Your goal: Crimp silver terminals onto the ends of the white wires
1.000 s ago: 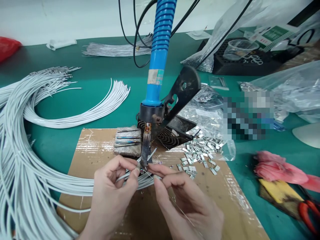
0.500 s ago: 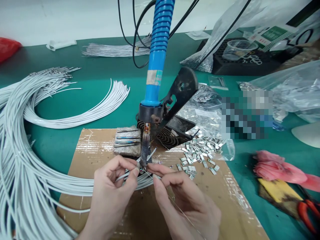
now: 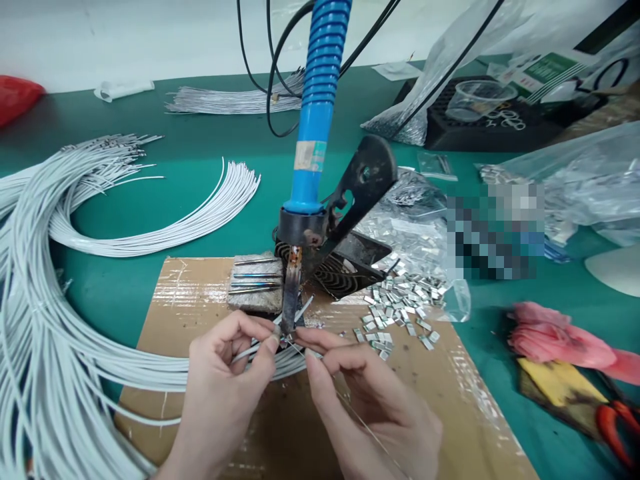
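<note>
A blue-handled soldering iron (image 3: 315,133) stands fixed in a black stand (image 3: 350,220), tip down over a taped cardboard sheet (image 3: 450,400). My left hand (image 3: 225,380) pinches the end of a white wire (image 3: 165,380) right under the iron's tip (image 3: 290,300). My right hand (image 3: 370,400) pinches a thin solder wire (image 3: 365,427) and holds its end at the same tip. Both hands' fingertips nearly touch there.
Big bundles of white wires (image 3: 45,300) lie at the left. Several small metal terminals (image 3: 400,307) spill from a plastic bag beside the stand. A grey block with metal pins (image 3: 256,283) sits behind my left hand. Pink cloth (image 3: 555,337), a yellow sponge (image 3: 560,380) and red-handled scissors (image 3: 617,427) lie at the right.
</note>
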`<state>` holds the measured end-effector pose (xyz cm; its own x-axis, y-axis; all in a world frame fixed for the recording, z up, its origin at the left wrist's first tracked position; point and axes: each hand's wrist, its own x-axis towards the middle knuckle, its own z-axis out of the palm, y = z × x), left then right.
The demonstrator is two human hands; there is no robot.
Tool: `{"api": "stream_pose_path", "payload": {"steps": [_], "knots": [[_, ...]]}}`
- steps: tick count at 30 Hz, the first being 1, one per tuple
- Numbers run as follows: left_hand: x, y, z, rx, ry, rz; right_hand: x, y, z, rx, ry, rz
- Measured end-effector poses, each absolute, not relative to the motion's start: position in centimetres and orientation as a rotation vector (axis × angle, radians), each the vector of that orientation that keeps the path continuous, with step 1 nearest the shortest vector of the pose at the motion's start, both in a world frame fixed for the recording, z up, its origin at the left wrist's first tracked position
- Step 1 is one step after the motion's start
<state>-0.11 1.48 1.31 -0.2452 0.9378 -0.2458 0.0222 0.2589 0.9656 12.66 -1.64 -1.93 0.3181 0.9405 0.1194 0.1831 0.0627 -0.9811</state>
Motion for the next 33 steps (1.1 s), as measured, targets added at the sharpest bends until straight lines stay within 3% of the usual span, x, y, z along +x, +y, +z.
{"api": "stream_pose_path", "payload": {"steps": [33], "knots": [[-0.17, 1.36, 1.32, 0.934, 1.493, 1.162, 12.50, -1.68, -1.94, -1.365, -1.077, 0.831]]}}
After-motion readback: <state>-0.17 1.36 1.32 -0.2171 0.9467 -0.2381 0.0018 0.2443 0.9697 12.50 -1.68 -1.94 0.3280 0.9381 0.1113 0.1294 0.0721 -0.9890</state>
